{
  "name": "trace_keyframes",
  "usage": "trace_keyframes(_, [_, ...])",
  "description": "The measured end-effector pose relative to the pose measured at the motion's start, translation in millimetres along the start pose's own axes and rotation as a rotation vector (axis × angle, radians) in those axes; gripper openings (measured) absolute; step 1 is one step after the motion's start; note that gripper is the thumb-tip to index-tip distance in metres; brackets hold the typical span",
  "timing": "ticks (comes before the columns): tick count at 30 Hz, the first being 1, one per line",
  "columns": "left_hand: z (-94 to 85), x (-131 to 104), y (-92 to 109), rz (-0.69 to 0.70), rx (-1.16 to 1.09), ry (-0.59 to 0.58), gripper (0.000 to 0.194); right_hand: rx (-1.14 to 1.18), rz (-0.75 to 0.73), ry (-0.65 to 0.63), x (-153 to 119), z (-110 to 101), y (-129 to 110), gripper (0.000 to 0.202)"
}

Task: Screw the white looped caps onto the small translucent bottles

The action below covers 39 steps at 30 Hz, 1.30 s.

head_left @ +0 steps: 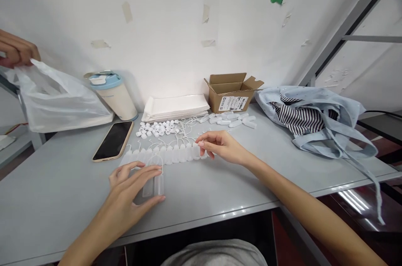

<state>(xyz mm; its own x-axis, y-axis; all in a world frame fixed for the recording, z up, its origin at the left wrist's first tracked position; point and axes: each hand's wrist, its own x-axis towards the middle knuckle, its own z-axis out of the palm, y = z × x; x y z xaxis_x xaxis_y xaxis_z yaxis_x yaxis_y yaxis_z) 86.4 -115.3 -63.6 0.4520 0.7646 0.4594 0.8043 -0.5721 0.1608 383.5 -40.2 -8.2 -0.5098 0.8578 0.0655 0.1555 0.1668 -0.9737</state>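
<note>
My left hand point(136, 186) rests on the table with its fingers apart, over two clear plastic tubes point(159, 185) with a white cord loop above them. My right hand point(216, 145) is closed, thumb against fingers, at the right end of a row of capped tubes point(176, 155) with white cords; what the fingertips hold, if anything, is too small to tell. Behind the row lies a pile of small white caps point(158, 128). More loose cords lie beside the caps, and several clear tubes point(224, 121) lie farther right.
At the left are a phone point(113, 140), a tumbler point(116, 96) and a plastic bag point(63, 103) held by another person's hand point(17, 50). White sheets point(176, 107) and an open cardboard box point(232, 96) stand behind. A blue cloth bag point(314, 115) lies right.
</note>
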Motion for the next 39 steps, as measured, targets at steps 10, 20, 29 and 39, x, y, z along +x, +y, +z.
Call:
trace_keyframes(10, [-4.5, -0.3, -2.4, 0.019, 0.074, 0.01, 0.037, -0.003, 0.0, 0.015, 0.3, -0.1, 0.0, 0.023])
trace_keyframes(20, [-7.9, -2.3, -6.3, 0.018, 0.059, -0.024, 0.037, -0.023, 0.006, 0.031, 1.2, -2.8, 2.1, 0.024])
trace_keyframes(29, [-9.5, -0.2, -8.2, 0.015, 0.056, -0.132, 0.04, -0.027, -0.008, 0.054, 2.0, -5.9, 4.2, 0.023])
trace_keyframes(39, [-7.7, 1.2, -10.7, -0.001, 0.021, -0.124, 0.041, -0.061, -0.008, 0.098, 3.8, -15.0, 4.8, 0.026])
